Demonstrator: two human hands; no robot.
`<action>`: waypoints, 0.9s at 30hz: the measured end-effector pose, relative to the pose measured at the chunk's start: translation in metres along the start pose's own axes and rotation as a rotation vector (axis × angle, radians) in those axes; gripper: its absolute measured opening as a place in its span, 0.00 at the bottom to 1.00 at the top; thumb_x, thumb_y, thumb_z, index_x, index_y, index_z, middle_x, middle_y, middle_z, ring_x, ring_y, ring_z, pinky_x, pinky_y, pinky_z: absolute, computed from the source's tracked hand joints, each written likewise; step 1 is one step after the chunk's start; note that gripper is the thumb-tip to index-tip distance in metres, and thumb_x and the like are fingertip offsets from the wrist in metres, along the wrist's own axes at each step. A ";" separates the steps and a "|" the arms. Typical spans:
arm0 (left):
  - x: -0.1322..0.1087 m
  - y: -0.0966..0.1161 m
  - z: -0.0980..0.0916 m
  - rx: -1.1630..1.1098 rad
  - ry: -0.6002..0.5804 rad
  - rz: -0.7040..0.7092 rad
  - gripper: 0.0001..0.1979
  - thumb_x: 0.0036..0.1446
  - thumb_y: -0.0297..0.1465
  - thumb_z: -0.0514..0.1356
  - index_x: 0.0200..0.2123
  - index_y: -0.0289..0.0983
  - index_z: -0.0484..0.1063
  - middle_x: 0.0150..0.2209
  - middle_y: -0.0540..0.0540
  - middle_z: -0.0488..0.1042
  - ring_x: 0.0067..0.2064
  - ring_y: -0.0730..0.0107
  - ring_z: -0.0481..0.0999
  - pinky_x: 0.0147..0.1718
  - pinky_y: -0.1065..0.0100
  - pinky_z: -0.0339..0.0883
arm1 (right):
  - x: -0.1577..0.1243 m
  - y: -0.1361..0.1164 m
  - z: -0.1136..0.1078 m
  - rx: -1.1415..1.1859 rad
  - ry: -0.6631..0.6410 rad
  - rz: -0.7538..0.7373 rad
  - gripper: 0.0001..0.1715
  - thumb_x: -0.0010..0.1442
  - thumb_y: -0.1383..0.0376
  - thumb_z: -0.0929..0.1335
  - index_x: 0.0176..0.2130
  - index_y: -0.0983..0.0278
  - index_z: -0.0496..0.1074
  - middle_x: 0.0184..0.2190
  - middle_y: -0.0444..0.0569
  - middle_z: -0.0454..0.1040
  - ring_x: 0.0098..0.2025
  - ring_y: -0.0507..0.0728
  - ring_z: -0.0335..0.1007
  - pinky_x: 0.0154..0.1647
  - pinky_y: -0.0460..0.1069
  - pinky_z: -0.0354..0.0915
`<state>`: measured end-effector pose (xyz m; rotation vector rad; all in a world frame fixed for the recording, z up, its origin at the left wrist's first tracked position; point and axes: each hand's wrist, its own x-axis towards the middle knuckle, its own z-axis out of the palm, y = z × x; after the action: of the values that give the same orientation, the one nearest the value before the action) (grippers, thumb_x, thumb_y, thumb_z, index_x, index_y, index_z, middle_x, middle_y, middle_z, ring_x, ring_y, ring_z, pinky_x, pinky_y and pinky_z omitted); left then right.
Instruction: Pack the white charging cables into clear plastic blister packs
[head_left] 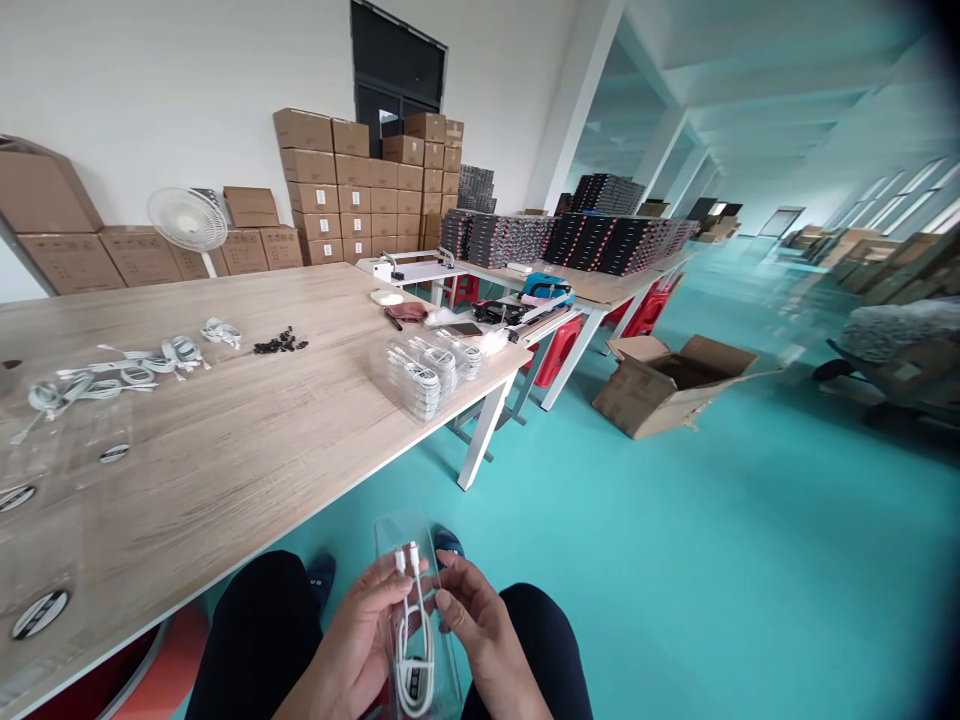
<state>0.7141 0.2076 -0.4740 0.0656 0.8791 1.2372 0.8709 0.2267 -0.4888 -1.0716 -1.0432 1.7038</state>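
Note:
Above my lap, a clear plastic tray (405, 526) is held at an upward tilt. A coiled white charging cable (414, 640) lies in it, both plugs at the far end, with a small black-and-white label partly visible beneath the coil. My left hand (356, 630) is closed around the tray's left side, its thumb against the cable near the plugs. On the right side, my right hand (484, 630) grips the tray's edge between thumb and curled fingers. Part of the fingers is hidden behind the tray.
Loose white cables (135, 372), black bits (281, 341) and clear trays with round labels (115, 453) lie on the wooden table (247, 440). Stacked packed trays (420, 385) stand by its right corner. An open carton (660, 390) sits on the floor; a fan (187, 218) stands behind.

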 end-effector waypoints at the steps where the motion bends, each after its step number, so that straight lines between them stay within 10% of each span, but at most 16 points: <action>1: 0.000 0.000 0.000 0.003 -0.004 0.000 0.13 0.53 0.22 0.68 0.43 0.34 0.80 0.41 0.39 0.84 0.37 0.63 0.82 0.36 0.65 0.74 | 0.001 0.001 0.000 0.002 0.004 -0.006 0.31 0.52 0.48 0.77 0.52 0.57 0.75 0.37 0.46 0.75 0.41 0.58 0.68 0.48 0.55 0.64; 27: 0.014 -0.021 -0.006 0.335 0.096 0.269 0.18 0.39 0.38 0.76 0.21 0.38 0.70 0.21 0.52 0.74 0.25 0.70 0.71 0.29 0.68 0.64 | 0.013 0.013 0.017 0.302 0.183 0.110 0.26 0.43 0.59 0.82 0.41 0.64 0.78 0.24 0.40 0.72 0.24 0.48 0.57 0.28 0.46 0.56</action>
<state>0.7277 0.2096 -0.4961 0.4065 1.1841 1.3374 0.8486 0.2318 -0.4993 -1.0783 -0.5990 1.7458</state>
